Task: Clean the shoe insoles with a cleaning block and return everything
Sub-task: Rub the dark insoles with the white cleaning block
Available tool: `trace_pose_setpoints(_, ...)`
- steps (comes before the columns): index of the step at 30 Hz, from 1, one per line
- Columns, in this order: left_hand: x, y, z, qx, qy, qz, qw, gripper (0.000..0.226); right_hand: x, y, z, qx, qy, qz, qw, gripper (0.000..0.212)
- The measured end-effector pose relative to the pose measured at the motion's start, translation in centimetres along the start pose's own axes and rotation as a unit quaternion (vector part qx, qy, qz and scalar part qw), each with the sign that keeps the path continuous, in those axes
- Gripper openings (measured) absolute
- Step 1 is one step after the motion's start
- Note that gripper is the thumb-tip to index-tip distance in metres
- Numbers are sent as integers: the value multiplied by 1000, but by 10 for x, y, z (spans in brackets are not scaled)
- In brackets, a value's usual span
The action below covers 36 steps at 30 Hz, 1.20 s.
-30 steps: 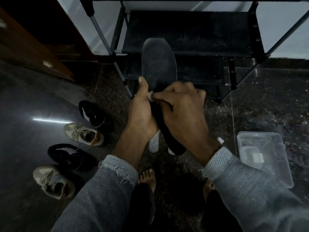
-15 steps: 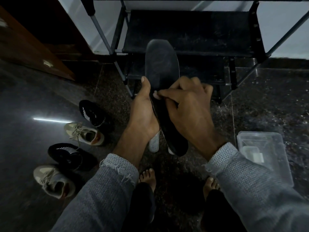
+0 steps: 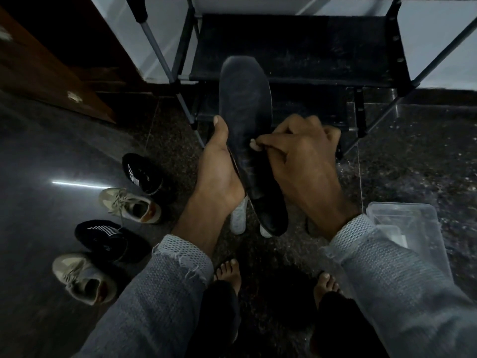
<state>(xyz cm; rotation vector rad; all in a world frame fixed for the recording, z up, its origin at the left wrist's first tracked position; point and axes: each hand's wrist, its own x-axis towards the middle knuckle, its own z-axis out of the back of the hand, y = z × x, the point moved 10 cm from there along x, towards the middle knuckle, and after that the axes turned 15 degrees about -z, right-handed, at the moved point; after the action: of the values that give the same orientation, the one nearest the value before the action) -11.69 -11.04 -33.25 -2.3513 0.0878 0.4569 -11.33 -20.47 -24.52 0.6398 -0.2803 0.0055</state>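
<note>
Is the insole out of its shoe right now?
Out. The left hand holds the insole up in the air, clear of the shoes on the floor.

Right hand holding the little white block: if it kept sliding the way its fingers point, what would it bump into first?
Probably the left hand. The right hand pinches the cleaning block against the dark insole, fingers pointing left across it. The left thumb lies along the far edge, though depth is unclear.

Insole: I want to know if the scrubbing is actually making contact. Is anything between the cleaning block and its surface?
Nothing visible is. The right hand pinches the small pale cleaning block directly against the dark insole, which the left hand holds tilted up from its left edge.
</note>
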Motion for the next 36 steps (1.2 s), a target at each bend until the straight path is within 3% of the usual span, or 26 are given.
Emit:
trace_pose_setpoints(8,0,-7,5,23,-14,-16,1000,60,-18,29,-8,7,31,74,997,24)
trace_pose_setpoints(14,-3,-1,-2,-1,2,0,1000,61,-1,0,1,-14,-16,8,1000,10)
trace_pose_setpoints(20,-1,-7,5,22,-18,-15,999,60,-18,31,-8,-4,22,90,996,15)
trace_pose_setpoints(26,-4,0,-3,7,2,6,1000,62,-3,2,2,-16,-19,12,1000,13)
trace_pose_setpoints(32,-2,-7,4,32,-20,-12,999,59,-19,31,-7,-3,9,85,996,25)
trace_pose_setpoints(36,-4,0,-2,18,-5,5,1000,62,-5,9,1,-17,-24,38,999,17)
